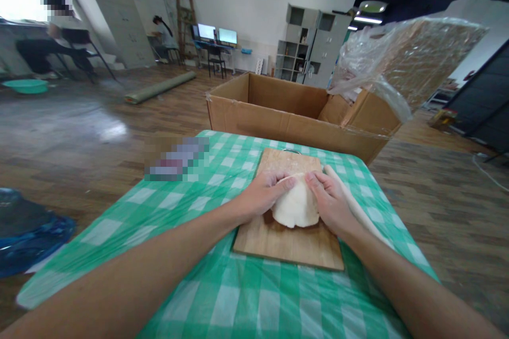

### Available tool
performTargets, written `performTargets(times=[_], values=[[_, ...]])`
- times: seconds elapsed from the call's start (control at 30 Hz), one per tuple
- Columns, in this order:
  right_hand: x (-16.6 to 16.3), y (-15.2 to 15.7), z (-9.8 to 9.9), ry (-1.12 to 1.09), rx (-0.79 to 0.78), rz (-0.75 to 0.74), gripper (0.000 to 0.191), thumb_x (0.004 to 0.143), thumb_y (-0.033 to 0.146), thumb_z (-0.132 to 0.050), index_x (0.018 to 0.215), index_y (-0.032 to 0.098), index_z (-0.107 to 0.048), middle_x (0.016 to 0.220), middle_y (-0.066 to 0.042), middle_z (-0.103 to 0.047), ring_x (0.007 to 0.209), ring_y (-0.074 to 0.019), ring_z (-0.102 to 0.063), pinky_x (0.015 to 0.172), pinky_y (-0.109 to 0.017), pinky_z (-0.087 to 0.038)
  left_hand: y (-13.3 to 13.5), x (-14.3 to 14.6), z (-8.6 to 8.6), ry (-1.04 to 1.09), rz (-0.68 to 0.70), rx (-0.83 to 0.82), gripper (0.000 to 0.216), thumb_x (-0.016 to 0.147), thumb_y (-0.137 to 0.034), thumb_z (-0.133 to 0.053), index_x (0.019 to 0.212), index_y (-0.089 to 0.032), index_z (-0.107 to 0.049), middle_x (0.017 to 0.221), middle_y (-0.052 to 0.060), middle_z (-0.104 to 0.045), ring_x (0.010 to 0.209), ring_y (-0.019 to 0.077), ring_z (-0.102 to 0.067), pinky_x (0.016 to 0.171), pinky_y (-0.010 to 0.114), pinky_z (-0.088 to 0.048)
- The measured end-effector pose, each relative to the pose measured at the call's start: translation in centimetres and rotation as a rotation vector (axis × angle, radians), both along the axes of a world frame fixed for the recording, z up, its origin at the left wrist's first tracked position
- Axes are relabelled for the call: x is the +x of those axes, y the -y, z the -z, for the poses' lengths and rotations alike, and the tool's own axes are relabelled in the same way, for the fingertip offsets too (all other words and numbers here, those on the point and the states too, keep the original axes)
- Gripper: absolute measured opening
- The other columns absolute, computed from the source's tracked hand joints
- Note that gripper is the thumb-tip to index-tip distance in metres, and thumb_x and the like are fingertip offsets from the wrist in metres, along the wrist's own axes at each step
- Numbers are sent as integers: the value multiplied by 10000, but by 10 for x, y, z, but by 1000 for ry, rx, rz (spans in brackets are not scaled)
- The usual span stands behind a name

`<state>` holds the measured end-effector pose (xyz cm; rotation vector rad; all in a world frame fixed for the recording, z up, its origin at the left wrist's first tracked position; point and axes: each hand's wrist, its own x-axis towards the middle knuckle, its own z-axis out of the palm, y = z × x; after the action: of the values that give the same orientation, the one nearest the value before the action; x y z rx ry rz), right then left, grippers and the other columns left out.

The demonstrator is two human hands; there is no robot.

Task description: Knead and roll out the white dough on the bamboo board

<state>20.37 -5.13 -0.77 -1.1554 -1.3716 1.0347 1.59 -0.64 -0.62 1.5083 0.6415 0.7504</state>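
Observation:
A lump of pale dough (296, 206) sits on a wooden cutting board (284, 243) on a table with a green and white checked cloth (234, 296). My left hand (260, 193) grips the dough's left side with its fingers curled over the top edge. From the other side my right hand (330, 198) holds the dough, fingers bent over the folded edge. A pale rolling pin (358, 206) lies along the board's right edge, partly hidden under my right hand and forearm.
A large open cardboard box (278, 116) stands just beyond the table, with a plastic-wrapped bundle (401, 58) at its right. A rolled mat (159, 88) lies on the wooden floor. A seated person (55, 37) is far left. Blue plastic (27, 228) sits at the left.

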Motion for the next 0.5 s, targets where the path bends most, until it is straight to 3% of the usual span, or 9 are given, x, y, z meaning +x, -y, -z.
performTargets(times=[0.13,0.27,0.5], values=[[2,0,1,17,-54,-103,393,941,583,-634,792,219,-633,736,-12,-621,660,-178,-587,561,-283,-462,-2,-1,2,-108,-33,102,452,945,-580,-614,940,-144,-733,861,62,-730,717,164,-631,584,243,-439],[2,2,-3,68,-14,-122,395,935,575,-655,801,204,-650,772,-15,-633,690,-168,-586,576,-270,-458,-3,-2,3,-60,9,110,432,972,-543,-577,963,-144,-743,926,76,-750,803,191,-667,667,271,-486],[11,-1,-14,92,-215,-305,469,886,640,-691,862,172,-696,728,-3,-657,588,-119,-539,486,-224,-391,3,-2,-3,-143,-6,228,419,979,-519,-553,860,-155,-721,808,37,-705,745,172,-615,608,246,-446]])
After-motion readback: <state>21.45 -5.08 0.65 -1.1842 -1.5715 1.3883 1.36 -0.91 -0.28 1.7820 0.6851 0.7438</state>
